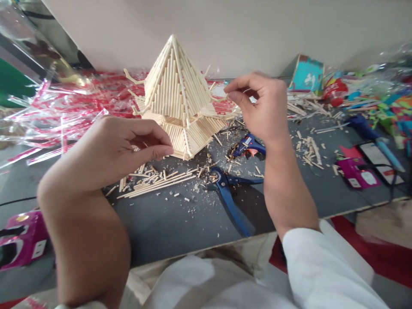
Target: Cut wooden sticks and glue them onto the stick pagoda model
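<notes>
A pagoda-like model of thin wooden sticks [180,81] stands at the back of the table, with a tall pointed upper roof and a wider lower roof. My left hand [125,148] is in front of its lower left side, thumb and forefinger pinched beside the lower roof's edge. To the right of the model, my right hand [260,101] is raised, its thumb and forefinger pinched near the tip of an upturned corner stick. Whatever either pinch holds is too small to make out. Loose wooden sticks [161,184] lie below my left hand.
Blue cutting pliers [233,206] lie open near the front edge. Behind them is a blue glue gun [249,145] among stick scraps. Purple boxes [357,173] sit at both sides. Red-striped plastic wrappers [77,101] heap at the left; a turquoise box [306,74] stands back right.
</notes>
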The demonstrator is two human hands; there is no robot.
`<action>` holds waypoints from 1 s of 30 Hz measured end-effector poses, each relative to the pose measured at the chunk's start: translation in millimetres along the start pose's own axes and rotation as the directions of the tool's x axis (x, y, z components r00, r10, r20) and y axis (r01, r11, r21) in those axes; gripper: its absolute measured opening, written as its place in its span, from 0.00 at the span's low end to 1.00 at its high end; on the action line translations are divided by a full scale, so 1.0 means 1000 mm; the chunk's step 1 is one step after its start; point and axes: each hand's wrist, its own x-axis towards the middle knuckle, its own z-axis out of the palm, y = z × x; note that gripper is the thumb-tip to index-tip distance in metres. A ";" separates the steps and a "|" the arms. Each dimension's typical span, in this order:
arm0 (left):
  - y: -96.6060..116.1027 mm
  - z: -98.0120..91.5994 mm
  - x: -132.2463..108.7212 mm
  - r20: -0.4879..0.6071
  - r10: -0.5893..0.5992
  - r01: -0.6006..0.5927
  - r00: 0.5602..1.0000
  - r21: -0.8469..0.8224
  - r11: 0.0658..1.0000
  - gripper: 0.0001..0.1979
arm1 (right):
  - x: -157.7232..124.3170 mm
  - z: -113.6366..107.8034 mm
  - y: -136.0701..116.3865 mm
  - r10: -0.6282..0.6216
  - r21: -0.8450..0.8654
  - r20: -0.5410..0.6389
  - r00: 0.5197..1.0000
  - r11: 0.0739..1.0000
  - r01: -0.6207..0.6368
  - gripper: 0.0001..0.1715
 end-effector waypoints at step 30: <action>0.016 0.000 0.003 0.051 -0.170 0.164 0.984 0.100 0.981 0.11 | 0.008 0.008 0.014 -0.176 0.286 -0.205 0.963 0.930 0.231 0.12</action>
